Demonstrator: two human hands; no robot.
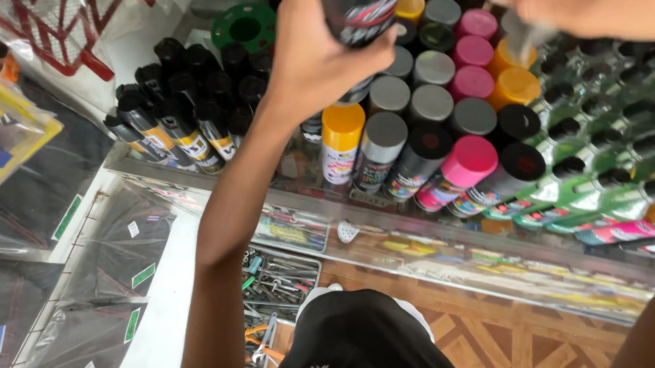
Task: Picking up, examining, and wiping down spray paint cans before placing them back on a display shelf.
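— Two hands were up at the top edge of the frame, weren't they? What did the fingers have?

— Left hand (313, 50), top centre: fingers and thumb were wrapped tight round a dark spray can (357, 8) with a red and white label, held upright above the others. Right hand (580, 11), top right, was blurred and partly cut off by the frame; I couldn't tell whether its fingers were together or apart, though something pale and smeared hung just below it.

— And around the can?

— Just beneath and to the right lay rows of spray cans, caps toward us: a yellow cap (343, 126), grey caps (434, 68), pink caps (469, 161), orange caps (517, 86). Left of the wrist stood a cluster of black-capped cans (189, 96). Far right, green-bodied cans (607, 197) with black caps. They rested on a glass counter (214, 187); lower centre, a tray of tools (280, 280) showed beneath it.
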